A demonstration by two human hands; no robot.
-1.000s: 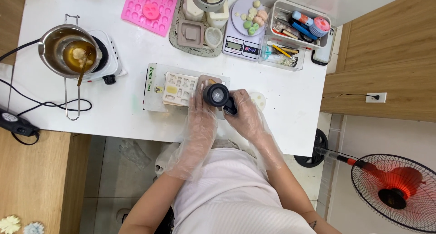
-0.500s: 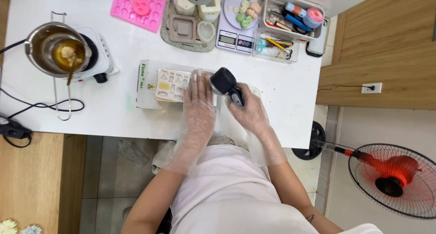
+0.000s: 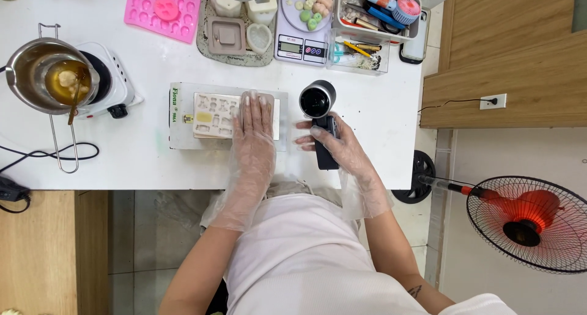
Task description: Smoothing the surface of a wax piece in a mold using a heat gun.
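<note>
Just right of the pale mould tray (image 3: 211, 114), a black heat gun (image 3: 320, 116) with round silver nozzle is gripped by the gloved right hand (image 3: 339, 145); the left hand (image 3: 254, 131) is laid flat, open, on the tray.

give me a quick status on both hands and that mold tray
Left hand flat on the pale mold tray, fingers spread. Right hand gripping the black heat gun, nozzle up, beside the tray. Nothing between them.
</note>
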